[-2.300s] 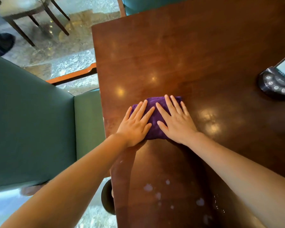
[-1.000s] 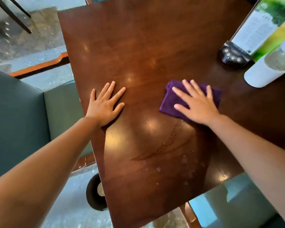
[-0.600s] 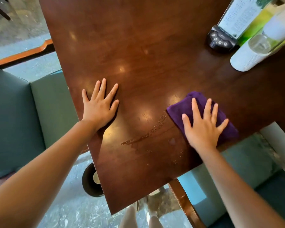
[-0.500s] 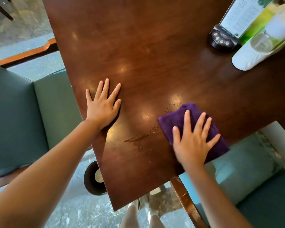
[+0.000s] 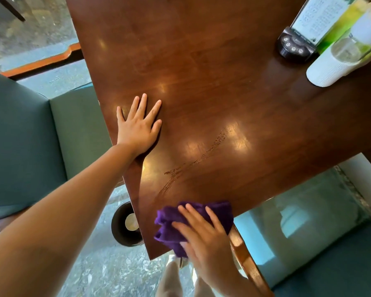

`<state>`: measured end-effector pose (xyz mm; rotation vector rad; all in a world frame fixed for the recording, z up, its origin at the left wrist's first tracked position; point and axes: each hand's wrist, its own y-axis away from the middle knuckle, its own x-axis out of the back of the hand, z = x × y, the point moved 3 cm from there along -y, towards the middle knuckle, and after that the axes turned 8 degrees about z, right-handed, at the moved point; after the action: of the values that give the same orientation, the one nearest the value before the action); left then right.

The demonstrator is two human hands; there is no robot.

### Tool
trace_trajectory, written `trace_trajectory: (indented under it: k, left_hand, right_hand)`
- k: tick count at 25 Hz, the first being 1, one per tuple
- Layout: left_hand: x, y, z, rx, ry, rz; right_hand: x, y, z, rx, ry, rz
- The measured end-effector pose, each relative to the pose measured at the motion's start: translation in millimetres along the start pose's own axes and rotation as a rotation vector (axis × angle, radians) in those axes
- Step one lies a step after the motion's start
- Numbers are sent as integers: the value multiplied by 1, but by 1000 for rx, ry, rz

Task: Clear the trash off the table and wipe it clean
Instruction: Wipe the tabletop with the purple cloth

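Observation:
A dark brown wooden table (image 5: 212,67) fills the view. My right hand (image 5: 204,234) presses a bunched purple cloth (image 5: 169,224) onto the table's near corner, its fingers spread over the cloth. Part of the cloth hangs past the edge. My left hand (image 5: 138,125) lies flat on the table's left edge, fingers apart, holding nothing. A thin wet streak (image 5: 193,161) runs diagonally across the wood between the two hands.
At the far right stand a black call-button base (image 5: 293,47) with a menu card, a white ribbed cup (image 5: 328,68) and a green bottle (image 5: 341,24). Teal seats (image 5: 30,133) flank the table. A round black table foot (image 5: 125,225) shows below the corner.
My right hand has dragged the purple cloth from the middle right of the table back to the near corner, where it has bunched up. My left hand has stayed flat in place.

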<state>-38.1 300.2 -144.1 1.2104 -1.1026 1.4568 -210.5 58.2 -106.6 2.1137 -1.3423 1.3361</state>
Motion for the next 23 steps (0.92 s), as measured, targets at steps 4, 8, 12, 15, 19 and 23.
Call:
trace_trajectory:
  k: [4,8,12,15,19,23]
  left_hand:
    - [0,1,0,0,-1,7]
    - [-1,1,0,6,7,13]
    - [-4,0,-1,0,5,22]
    - [-4,0,-1,3,4,35]
    - [-4,0,-2,-7,10,28]
    - [-4,0,-2,-10,12,5]
  right_hand:
    - [49,-50,47,-789,-845,488]
    - [67,-138,99,-448,-265,316]
    - [21,-169,128,-188,515,-110]
    - [12,-174,123,-133,554,-79]
    - [-5,-152,89,11,499,-82]
    - [-29,-107,30,238,394,-170]
